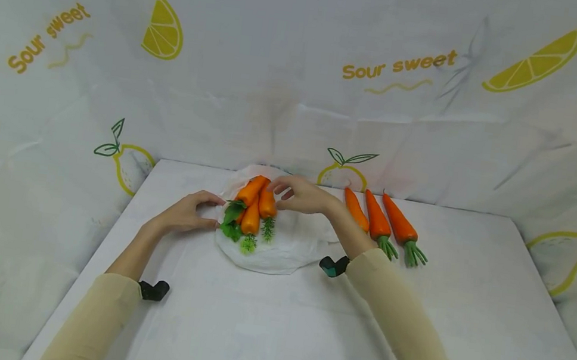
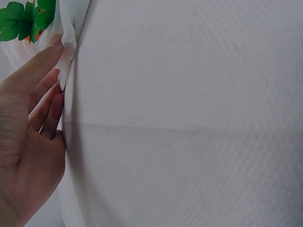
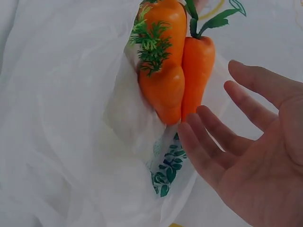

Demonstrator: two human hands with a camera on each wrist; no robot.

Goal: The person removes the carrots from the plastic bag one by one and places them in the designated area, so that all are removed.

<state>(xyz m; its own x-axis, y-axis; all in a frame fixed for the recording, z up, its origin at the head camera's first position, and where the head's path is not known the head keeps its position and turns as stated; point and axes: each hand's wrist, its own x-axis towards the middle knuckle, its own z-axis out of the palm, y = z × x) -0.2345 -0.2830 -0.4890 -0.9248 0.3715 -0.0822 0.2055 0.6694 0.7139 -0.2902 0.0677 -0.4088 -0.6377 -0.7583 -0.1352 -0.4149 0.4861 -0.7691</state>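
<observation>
Several toy carrots (image 1: 250,220) with green tops lie bunched on a thin white plastic bag (image 1: 279,254), spread flat near the table's back edge. At the bag's left edge is my left hand (image 1: 188,211), thumb and fingers apart. In the left wrist view its thumb and fingertips touch the crumpled white plastic (image 2: 69,33) beside a green leaf (image 2: 26,21). My right hand (image 1: 304,196) reaches in from the right, fingertips beside the bunched carrots. The right wrist view shows its fingers (image 3: 203,151) spread and loosely bent near the carrots' (image 3: 195,75) tips, holding nothing.
Three more carrots (image 1: 378,218) lie side by side to the right, partly behind my right forearm. A white cloth with lemon prints (image 1: 164,26) hangs behind the white table (image 1: 248,331). Black straps (image 1: 153,290) sit at both wrists.
</observation>
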